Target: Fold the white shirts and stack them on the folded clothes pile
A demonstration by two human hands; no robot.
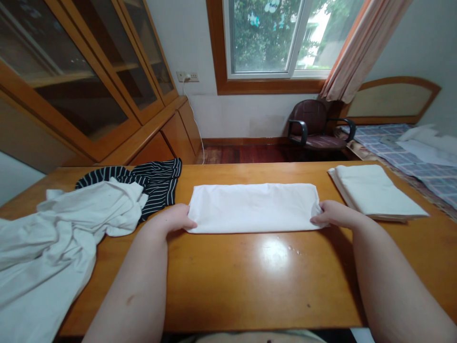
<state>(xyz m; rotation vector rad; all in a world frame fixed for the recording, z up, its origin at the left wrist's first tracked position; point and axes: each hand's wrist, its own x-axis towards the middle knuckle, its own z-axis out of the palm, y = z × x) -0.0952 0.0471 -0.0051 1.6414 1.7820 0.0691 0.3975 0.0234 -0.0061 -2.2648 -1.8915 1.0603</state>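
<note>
A white cloth (253, 208), folded into a long flat rectangle, lies across the middle of the wooden table (228, 281). My left hand (180, 217) grips its left end near the front corner, thumb on top and the other fingers hidden at the edge. At the opposite end, my right hand (326, 213) pinches the front right corner, with the fingers partly hidden. Both hands are closed on the cloth, and it stays low against the tabletop.
To the right sits a stack of folded white cloth (378, 190). On the left, a rumpled white cloth (71, 228) overlaps a black-and-white striped garment (160, 183). Beyond the table are a maroon armchair (314, 121), a bed (410, 147) and a glass-door cabinet (107, 95).
</note>
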